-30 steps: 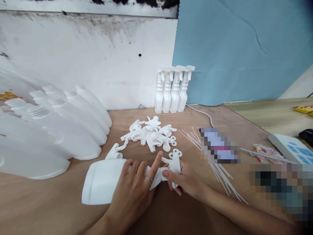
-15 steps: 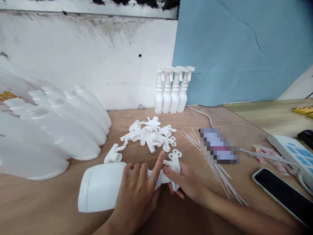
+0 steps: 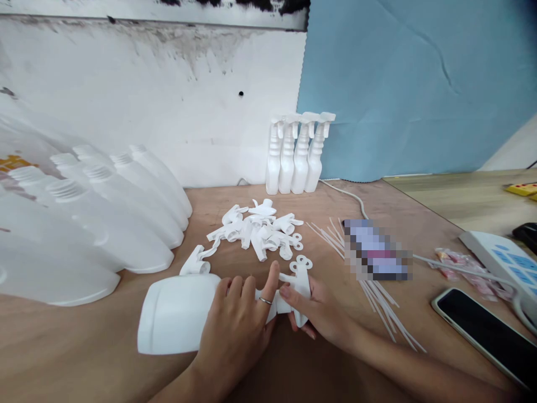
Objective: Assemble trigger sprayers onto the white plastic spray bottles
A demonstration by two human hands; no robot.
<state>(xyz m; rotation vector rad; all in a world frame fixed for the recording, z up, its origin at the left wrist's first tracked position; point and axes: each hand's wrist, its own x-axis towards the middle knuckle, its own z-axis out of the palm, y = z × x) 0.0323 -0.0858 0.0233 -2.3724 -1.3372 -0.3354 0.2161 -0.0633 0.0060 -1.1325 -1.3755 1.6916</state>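
A white spray bottle [image 3: 180, 313] lies on its side in front of me, its base toward the left. My left hand [image 3: 241, 319], a ring on one finger, is wrapped over the bottle's neck end with the index finger stretched out. At the neck, my right hand [image 3: 316, 310] grips the white trigger sprayer head [image 3: 301, 291] between thumb and fingers. The head sits against the bottle's mouth; the join is partly hidden by my fingers. Just beyond lies a pile of loose white trigger heads [image 3: 255, 226], with one more head [image 3: 195, 262] close behind the bottle.
Several open-necked white bottles [image 3: 126, 218] stand at the left. Several bottles with sprayer heads [image 3: 293, 162] stand against the wall. Thin white tubes [image 3: 384, 310] lie at the right beside a blurred-out phone [image 3: 373, 252], a dark-screened phone [image 3: 482, 336] and a white power strip [image 3: 503, 263].
The bottle's base has shifted slightly right and up, and the bottle has rolled a little. Both hands keep their hold in nearly the same place.
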